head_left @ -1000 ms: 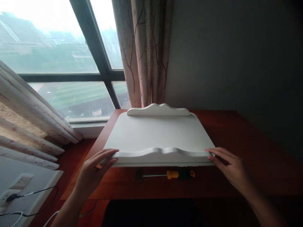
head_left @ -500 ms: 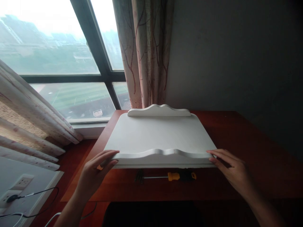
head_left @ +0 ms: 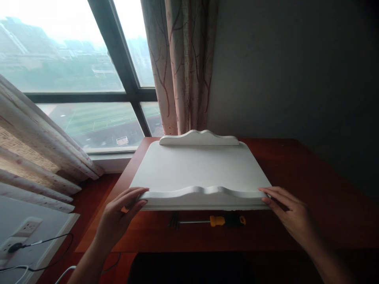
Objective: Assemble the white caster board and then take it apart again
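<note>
A white wavy-edged board [head_left: 204,196] runs along the near edge of a flat white panel [head_left: 198,165]. My left hand [head_left: 118,209] pinches its left end between thumb and fingers. At the opposite end, my right hand [head_left: 287,207] grips it the same way. Another white wavy strip [head_left: 198,139] stands upright along the panel's far edge. Just in front of the panel lies a screwdriver [head_left: 217,221] with a yellow and black handle, its tip pointing left. Several small dark screws [head_left: 174,221] are beside that tip. What supports the panel underneath is hidden.
Everything rests on a reddish-brown wooden table [head_left: 310,189]. A window [head_left: 89,122] and curtains [head_left: 186,71] are behind and to the left. Wall sockets [head_left: 28,227] with a plugged-in black cable [head_left: 44,241] are at lower left.
</note>
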A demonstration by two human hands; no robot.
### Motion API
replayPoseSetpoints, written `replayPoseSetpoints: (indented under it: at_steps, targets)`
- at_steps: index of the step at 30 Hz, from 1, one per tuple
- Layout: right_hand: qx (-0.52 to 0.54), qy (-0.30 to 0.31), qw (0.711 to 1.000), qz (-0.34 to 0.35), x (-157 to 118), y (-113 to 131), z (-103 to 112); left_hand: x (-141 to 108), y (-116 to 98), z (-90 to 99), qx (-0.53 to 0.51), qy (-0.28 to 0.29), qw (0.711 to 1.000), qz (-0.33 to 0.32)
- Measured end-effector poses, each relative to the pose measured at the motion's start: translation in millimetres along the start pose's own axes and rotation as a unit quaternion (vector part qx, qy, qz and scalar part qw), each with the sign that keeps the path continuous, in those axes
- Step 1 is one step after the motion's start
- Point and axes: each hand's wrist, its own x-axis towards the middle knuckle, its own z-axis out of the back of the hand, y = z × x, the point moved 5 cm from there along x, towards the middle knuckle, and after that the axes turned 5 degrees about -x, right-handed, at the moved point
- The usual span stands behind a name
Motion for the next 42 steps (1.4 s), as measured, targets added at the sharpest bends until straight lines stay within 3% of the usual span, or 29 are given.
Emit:
replayPoseSetpoints:
  at_steps: [8, 31, 35, 39, 42]
  targets:
    - [-0.009, 0.0, 0.999, 0.03, -2, 10, -3, 0, 0, 0.2, 0.0, -0.001, 1.0, 0.006]
    - [-0.006, -0.005, 1.0, 0.001, -8, 2, -10, 0, 3, 0.1, -0.017, 0.001, 1.0, 0.014]
    - [0.029, 0.012, 0.999, -0.042, -4, -6, -5, 2, 11, 9.7, -0.064, -0.018, 0.995, 0.073]
    - [0.085, -0.042, 0.988, -0.125, 5, -29, 2, 5, 25, 20.4, -0.105, -0.087, 0.978, 0.156]
    - [0.108, -0.059, 0.974, -0.191, 12, -52, -3, 14, 35, 16.4, -0.109, -0.086, 0.972, 0.189]
